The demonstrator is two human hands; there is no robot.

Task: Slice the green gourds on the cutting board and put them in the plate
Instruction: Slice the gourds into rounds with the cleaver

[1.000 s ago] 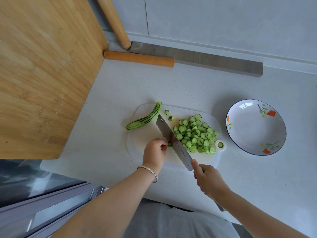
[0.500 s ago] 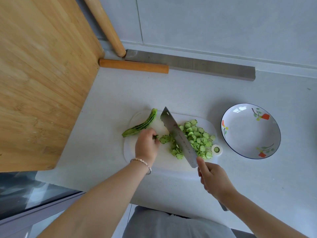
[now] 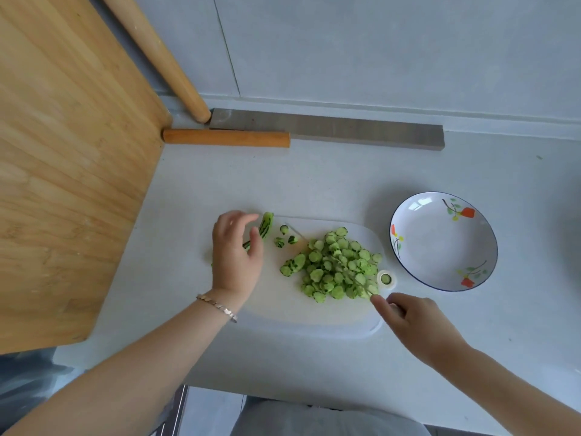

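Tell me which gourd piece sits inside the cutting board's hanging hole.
The lone round slice at the white cutting board's right corner, beside the plate; all others lie on the board itself.

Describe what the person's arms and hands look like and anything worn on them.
Both forearms are bare, with no sleeves in view and no gloves. The left hand has a slim metallic link bracelet around the wrist. The right hand shows no ring, watch or band. No markings are visible on either arm.
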